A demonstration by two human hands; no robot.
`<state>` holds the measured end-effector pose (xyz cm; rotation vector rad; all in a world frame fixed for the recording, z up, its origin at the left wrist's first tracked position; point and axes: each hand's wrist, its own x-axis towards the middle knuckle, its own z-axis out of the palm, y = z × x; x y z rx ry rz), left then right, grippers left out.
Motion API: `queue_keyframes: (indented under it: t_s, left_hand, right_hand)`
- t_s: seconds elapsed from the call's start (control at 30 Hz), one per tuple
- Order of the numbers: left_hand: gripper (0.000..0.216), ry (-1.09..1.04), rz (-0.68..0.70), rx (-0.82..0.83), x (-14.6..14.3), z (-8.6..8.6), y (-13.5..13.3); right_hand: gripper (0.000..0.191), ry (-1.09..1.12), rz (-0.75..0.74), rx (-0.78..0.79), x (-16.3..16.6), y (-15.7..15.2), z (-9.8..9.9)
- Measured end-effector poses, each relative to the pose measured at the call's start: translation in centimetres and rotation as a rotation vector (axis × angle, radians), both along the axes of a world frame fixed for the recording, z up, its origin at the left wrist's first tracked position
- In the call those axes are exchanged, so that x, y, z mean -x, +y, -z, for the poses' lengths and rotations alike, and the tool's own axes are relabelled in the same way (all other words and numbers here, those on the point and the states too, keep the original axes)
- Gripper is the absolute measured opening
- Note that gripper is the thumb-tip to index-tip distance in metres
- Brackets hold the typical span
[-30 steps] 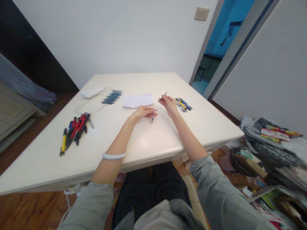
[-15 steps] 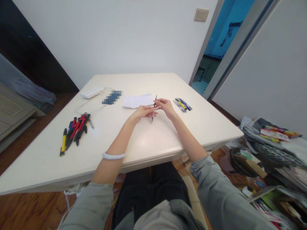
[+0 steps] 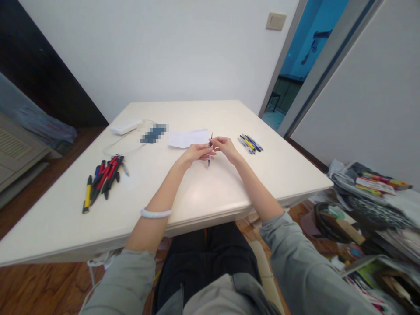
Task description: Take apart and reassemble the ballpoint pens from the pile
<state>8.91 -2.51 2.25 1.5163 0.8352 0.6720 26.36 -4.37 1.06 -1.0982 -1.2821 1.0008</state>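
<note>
Over the middle of the table (image 3: 210, 192), both my hands are on a slim pen (image 3: 209, 162) held nearly upright. My left hand (image 3: 194, 155) pinches its clear lower barrel, whose dark end pokes out below the fingers. The fingertips of my right hand (image 3: 225, 146) are closed on the dark upper part, and a thin black tip shows above them. Whether the two parts are joined is hidden by the fingers. Just behind my left hand lies a sheet of white paper (image 3: 187, 137). To the right of my right hand is a small group of pens (image 3: 250, 143).
A pile of red, black, blue and yellow pens (image 3: 106, 176) lies on the left. Behind it are a white box-shaped device (image 3: 125, 127) with a cable and a blurred-out dark blue item (image 3: 153, 133). A wall (image 3: 183, 52) bounds the table's far side.
My right hand has shifted slightly left and down toward my left hand. The pen's upper part stands more upright, and less of its black tip sticks out above the fingers.
</note>
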Motion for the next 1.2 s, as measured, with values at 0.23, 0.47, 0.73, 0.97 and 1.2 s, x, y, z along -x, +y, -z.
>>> queue_keyframes:
  t_s: [0.23, 0.47, 0.73, 0.97, 1.2]
  left_hand:
    - [0.051, -0.009, -0.025, 0.004, 0.0, -0.2, 0.1]
    - [0.047, -0.052, -0.092, -0.029, 0.9, -0.5, 0.6]
    - [0.049, -0.058, -0.089, -0.027, 1.1, -0.5, 0.5]
    - [0.046, -0.048, -0.089, -0.021, 1.2, -0.3, 0.7]
    - [0.042, 0.008, -0.131, -0.033, 1.2, -0.2, 0.8]
  right_hand:
    - [0.038, -0.026, 0.020, -0.025, 0.2, -0.1, -0.2]
    - [0.022, -0.331, 0.159, 0.085, -0.6, 0.2, 1.1]
    - [0.010, -0.672, 0.112, 0.136, -1.1, -0.4, 1.4]
    - [0.003, -0.736, 0.091, 0.067, -1.0, -0.2, 1.7]
    - [0.008, -0.724, 0.033, 0.039, -2.1, 0.0, 1.6]
